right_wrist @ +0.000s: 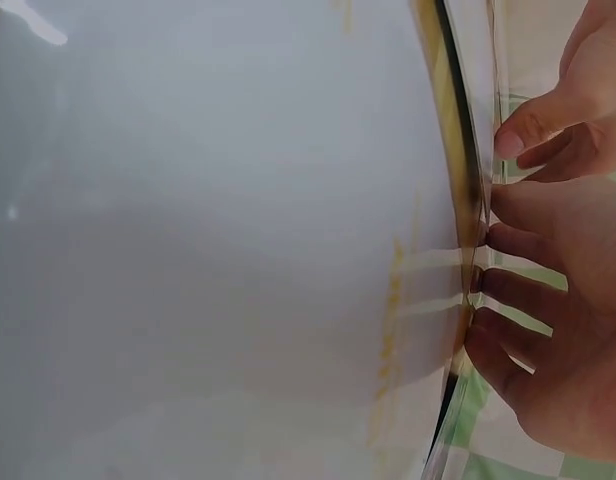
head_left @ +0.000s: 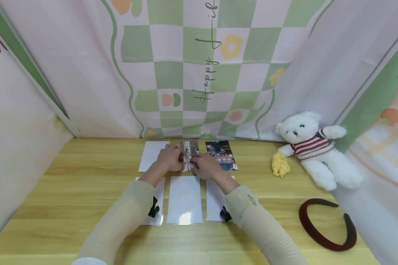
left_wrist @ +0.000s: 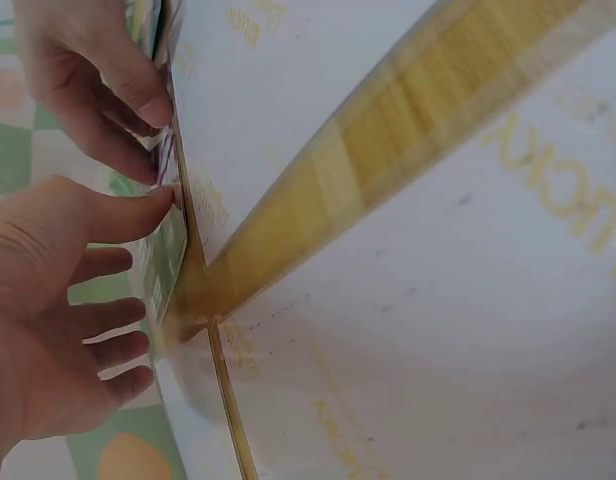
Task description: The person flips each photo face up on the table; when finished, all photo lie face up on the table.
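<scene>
Both hands meet at a photo print (head_left: 190, 146) in the middle of the back row on the wooden table. Thumb at its near edge, my left hand (head_left: 170, 158) covers the left part, its other fingers spread apart. On the right side my right hand (head_left: 205, 165) touches the same print with extended fingertips. Hands hide much of the picture. To its right lies a dark, colourful photo (head_left: 221, 154), picture up; to its left, a print shows its white back (head_left: 150, 156). Yellow lettering marks a white back (left_wrist: 428, 330) in the left wrist view.
Nearer the body, a front row holds three white-backed prints, the middle one (head_left: 185, 198) between two partly covered by the sleeves. At right sit a white teddy bear (head_left: 313, 147), a yellow yarn bundle (head_left: 280, 165) and a dark red headband (head_left: 313, 233). A checked curtain (head_left: 199, 73) hangs behind.
</scene>
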Tool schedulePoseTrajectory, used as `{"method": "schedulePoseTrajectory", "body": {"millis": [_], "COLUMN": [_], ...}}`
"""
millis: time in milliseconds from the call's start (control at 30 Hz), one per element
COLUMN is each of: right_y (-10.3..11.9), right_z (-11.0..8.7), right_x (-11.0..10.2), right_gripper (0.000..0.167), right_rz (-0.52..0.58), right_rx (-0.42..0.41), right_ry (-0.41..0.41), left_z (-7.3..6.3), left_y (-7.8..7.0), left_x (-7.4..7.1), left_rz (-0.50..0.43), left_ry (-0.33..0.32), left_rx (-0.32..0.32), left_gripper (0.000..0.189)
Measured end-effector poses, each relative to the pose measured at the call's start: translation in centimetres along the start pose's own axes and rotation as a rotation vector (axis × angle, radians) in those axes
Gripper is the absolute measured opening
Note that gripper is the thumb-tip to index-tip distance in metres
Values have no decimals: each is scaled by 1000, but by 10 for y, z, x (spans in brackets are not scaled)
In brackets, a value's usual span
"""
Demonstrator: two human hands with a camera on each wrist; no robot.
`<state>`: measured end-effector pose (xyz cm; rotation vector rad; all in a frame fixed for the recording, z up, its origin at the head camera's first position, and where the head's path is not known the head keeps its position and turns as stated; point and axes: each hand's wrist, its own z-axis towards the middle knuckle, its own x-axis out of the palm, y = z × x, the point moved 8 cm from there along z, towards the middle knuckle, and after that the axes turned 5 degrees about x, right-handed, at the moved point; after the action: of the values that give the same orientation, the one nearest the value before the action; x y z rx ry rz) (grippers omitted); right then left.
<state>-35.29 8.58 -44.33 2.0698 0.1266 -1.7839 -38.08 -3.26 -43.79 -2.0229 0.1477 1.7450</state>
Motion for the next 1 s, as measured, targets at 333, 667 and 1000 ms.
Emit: {"method": "schedulePoseTrajectory", "body": {"millis": [333, 667, 1000], "right_y": [-2, 0, 2], "right_z": [2, 2, 2], "right_x": [4, 4, 4], "right_gripper": [43, 44, 43], "right_rz": [-4, -13, -21], "right_rx": [18, 30, 38], "right_ry": [5, 5, 3], "left_z": [-2, -2, -3], "left_y": [2, 2, -2], "left_x": [5, 6, 5], "left_rz": [-39, -32, 8], "left_ry": [64, 72, 58], "left_rx": [31, 6, 16], "left_gripper": [44, 42, 35]}}
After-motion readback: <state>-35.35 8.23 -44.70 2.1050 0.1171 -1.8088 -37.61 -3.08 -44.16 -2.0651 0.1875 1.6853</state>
